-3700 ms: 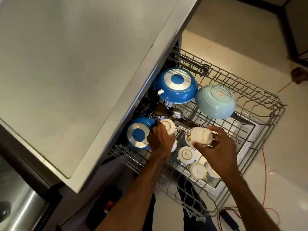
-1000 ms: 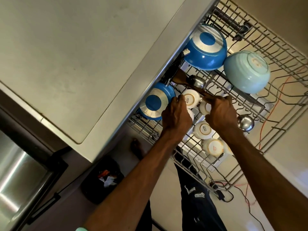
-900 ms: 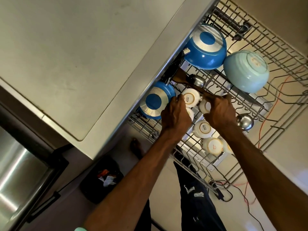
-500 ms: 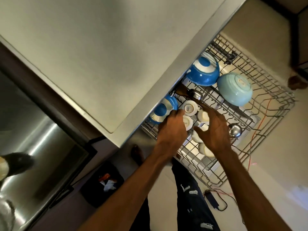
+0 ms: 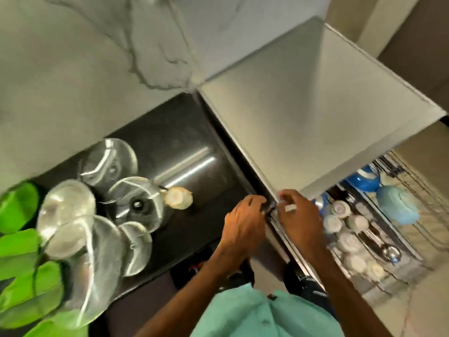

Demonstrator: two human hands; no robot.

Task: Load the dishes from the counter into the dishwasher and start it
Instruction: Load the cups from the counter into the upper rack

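Note:
My left hand [image 5: 243,222] and my right hand [image 5: 300,216] hover side by side at the front corner of the dishwasher top [image 5: 303,113], fingers loosely curled, nothing seen in either. The pulled-out wire rack [image 5: 418,188] at the right holds a blue pan [image 5: 366,181], a pale blue bowl [image 5: 398,205], several upturned white cups [image 5: 340,207] and a steel ladle [image 5: 390,251]. On the dark counter [image 5: 194,154] at the left stand several glass dishes [image 5: 109,161] and one small white cup [image 5: 178,194]. The frame is blurred.
Bright green items [image 5: 21,239] lie at the left edge beside the glass dishes. A marbled wall [image 5: 97,45] rises behind the counter. My legs and the floor show below the rack.
Both hands have come out of the rack, away from the white cups, and moved left to the dishwasher's corner. The view has swung left, bringing the counter and its dishes into sight.

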